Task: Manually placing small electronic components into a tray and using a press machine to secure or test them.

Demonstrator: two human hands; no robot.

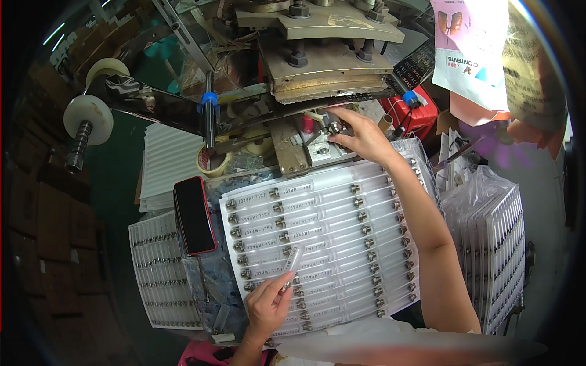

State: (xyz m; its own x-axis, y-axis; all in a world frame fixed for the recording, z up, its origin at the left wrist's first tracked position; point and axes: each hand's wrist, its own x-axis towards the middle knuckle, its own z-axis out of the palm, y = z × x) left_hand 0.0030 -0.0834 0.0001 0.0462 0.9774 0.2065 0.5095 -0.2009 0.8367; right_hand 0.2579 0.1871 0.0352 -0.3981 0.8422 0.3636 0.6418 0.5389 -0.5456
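Clear tube [292, 264] tilted above white tray [342, 244], small metal fitting [334, 127] on press

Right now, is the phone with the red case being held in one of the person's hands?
No, the phone lies by itself on the work surface, while the left hand holds a small clear tube and the right hand reaches into the machine.

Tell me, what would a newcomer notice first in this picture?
Probably the white tray of clear tubes with metal caps, filling the centre. The left hand lifts one tube above it, while the right hand reaches to the press machine at the top. A red-cased phone lies left.
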